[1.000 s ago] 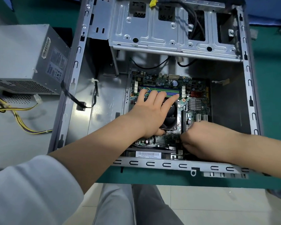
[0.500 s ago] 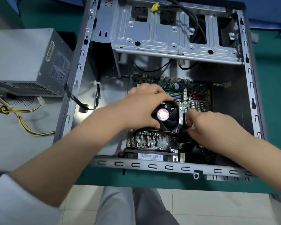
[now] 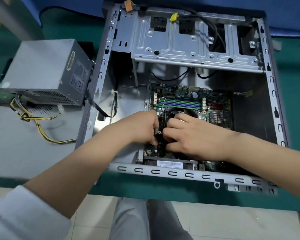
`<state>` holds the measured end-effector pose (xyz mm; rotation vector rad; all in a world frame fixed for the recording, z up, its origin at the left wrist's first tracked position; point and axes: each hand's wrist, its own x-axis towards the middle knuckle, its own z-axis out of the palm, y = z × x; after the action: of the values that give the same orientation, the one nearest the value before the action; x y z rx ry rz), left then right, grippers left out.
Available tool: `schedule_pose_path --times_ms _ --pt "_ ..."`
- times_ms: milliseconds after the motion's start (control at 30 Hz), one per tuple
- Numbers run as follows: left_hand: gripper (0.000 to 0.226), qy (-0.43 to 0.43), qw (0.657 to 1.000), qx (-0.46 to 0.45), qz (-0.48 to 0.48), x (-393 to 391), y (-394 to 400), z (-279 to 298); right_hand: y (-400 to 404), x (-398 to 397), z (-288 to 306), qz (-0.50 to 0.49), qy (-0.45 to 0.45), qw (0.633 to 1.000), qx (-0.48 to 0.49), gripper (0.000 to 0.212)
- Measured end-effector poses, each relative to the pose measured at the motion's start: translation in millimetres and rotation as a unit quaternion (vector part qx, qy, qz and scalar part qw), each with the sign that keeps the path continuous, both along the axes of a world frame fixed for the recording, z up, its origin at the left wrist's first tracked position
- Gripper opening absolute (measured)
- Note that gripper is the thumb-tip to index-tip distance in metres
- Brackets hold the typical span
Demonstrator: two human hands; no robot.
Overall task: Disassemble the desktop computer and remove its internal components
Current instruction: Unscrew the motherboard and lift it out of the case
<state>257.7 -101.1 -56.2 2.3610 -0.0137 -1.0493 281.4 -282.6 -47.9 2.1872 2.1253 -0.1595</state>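
**Both hands on the CPU cooler inside the open case**

We see the grey sheet-metal desktop computer case (image 3: 100, 78) lying open on its side on the green table top (image 3: 62, 30). The green motherboard (image 3: 182, 96) sits on the case floor, right of centre.

Our left hand (image 3: 140, 129) and right hand (image 3: 192, 135) meet over the black CPU fan-and-heatsink cooler (image 3: 164, 122), which stands on the motherboard below the green and blue memory slots (image 3: 178, 103). The left hand's fingers are curled, pinching the cooler's black left edge. The right hand lies over the cooler's top with fingers bent down onto it; we cannot tell how firmly it grips, as the hand hides most of the fan.

Around the work area:
- At 12 o'clock, the silver perforated drive cage (image 3: 180, 47) overhangs the board, with black cables (image 3: 215, 32) trailing through it.
- At 3 o'clock, just beside the right hand, a small silver finned heatsink (image 3: 216, 116).
- At 9 o'clock, outside the case, the grey box-shaped power supply unit (image 3: 47, 70) rests on a grey metal side panel (image 3: 16, 144), its yellow-and-black wire bundle (image 3: 42, 130) lying loose.
- At 6 o'clock, the slotted case rim (image 3: 163, 172) crosses beneath both forearms.
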Motion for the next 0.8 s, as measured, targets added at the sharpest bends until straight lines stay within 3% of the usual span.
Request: schedule_pose_path --times_ms 233,433,800 --pt "0.026 -0.004 0.99 0.13 -0.048 -0.9 6.4 -5.1 22.0 4.0 -1.5 0.041 -0.007 0.999 -0.024 0.026" --pt "0.016 -0.006 0.984 0.16 -0.077 2.7 0.9 -10.3 30.3 5.1 -4.0 0.062 0.046 0.994 -0.081 0.021" --pt "0.019 0.051 0.983 0.134 -0.118 5.1 4.4 -13.0 45.4 -9.2 -14.1 -0.052 0.085 0.988 -0.122 0.029"
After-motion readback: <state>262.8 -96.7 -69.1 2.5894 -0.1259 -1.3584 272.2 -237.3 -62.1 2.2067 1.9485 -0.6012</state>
